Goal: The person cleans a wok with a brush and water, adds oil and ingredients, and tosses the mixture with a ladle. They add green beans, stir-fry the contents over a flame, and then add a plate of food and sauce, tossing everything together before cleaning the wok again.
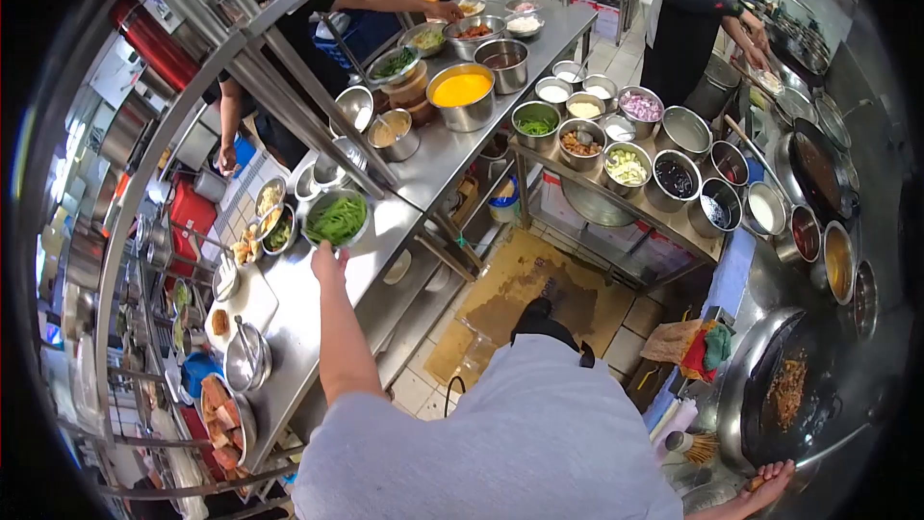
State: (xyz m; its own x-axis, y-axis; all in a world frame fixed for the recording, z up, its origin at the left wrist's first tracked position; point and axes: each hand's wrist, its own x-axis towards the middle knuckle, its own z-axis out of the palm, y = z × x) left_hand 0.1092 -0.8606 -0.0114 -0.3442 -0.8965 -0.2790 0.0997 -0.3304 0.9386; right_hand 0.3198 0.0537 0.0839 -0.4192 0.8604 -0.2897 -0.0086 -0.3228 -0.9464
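My left hand (330, 265) reaches over the steel counter (306, 313) and grips the near rim of a metal bowl of cut green vegetables (337, 219). At the lower right, my right hand (768, 489) is closed round the handle of a long metal-shafted cooking tool (835, 445). The tool's working end cannot be made out in the dark edge of the view. A wok (733, 387) sits beside that hand, with browned minced food (787, 393) lying in it.
Several metal pots of ingredients stand on a lower shelf (712, 243) ahead. A pot of orange liquid (460, 87) is on the counter. One co-worker's arm (395, 2) reaches over bowls; another person (688, 29) works at the right. A steel rack post (327, 106) rises at left.
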